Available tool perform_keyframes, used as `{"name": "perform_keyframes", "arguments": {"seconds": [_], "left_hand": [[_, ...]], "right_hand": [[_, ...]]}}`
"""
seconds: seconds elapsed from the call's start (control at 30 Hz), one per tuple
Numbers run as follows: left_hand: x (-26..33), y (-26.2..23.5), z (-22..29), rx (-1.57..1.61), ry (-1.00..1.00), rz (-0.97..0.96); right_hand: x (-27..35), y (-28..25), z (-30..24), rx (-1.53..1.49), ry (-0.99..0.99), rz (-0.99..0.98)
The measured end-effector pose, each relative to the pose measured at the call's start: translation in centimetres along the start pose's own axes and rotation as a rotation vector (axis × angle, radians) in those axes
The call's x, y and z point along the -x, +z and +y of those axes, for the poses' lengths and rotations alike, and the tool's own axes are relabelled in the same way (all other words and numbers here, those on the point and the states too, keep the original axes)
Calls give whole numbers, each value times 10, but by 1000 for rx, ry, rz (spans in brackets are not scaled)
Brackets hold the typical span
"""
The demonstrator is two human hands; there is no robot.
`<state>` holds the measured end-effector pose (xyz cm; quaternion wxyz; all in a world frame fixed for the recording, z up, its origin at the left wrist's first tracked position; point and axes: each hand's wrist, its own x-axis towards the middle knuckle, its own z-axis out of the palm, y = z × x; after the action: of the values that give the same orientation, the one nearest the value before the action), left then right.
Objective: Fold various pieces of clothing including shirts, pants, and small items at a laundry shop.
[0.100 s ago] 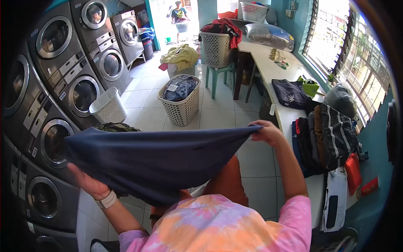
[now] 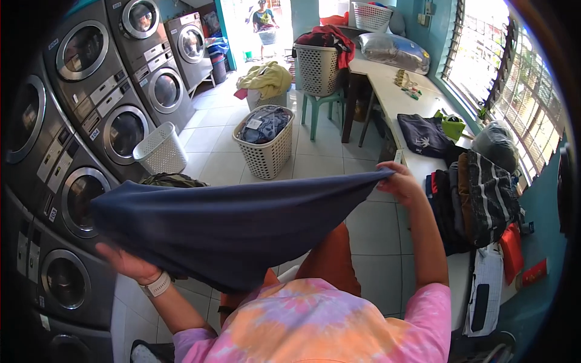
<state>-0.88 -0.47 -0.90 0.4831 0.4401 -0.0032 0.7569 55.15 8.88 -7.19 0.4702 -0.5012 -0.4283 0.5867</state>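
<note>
A dark blue-grey cloth (image 2: 236,224), perhaps a garment, is spread across in front of me above my lap. My right hand (image 2: 402,183) is closed on its right corner, pinching it and pulling it out to the side. At the cloth's lower left edge is my left hand (image 2: 130,264), with a pale watch on the wrist. Its palm faces up and the fingers look stretched out, slightly blurred, and partly behind the fabric. The cloth's left end reaches past these fingers. Whether that hand touches it is hard to see.
Stacked washers and dryers (image 2: 82,199) line the left. A basket of clothes (image 2: 266,142) and an empty basket (image 2: 160,150) stand on the tiled floor. On the right, a long table (image 2: 417,91) carries folded clothes (image 2: 478,199). A person (image 2: 264,21) stands at the far doorway.
My right hand has moved slightly right with its corner of the cloth. The room has shifted a little to the right in view.
</note>
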Motion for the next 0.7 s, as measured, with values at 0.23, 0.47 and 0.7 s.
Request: {"name": "perform_keyframes", "arguments": {"seconds": [0.23,0.47,0.7], "left_hand": [[40,20,-104,133,-860,366],[6,43,-69,190,-491,233],[73,-16,-63,-936,-941,-185]], "right_hand": [[-21,55,73,-331,-94,479],[-21,8,52,-240,-83,590],[-11,-23,16,233,-195,413]]}}
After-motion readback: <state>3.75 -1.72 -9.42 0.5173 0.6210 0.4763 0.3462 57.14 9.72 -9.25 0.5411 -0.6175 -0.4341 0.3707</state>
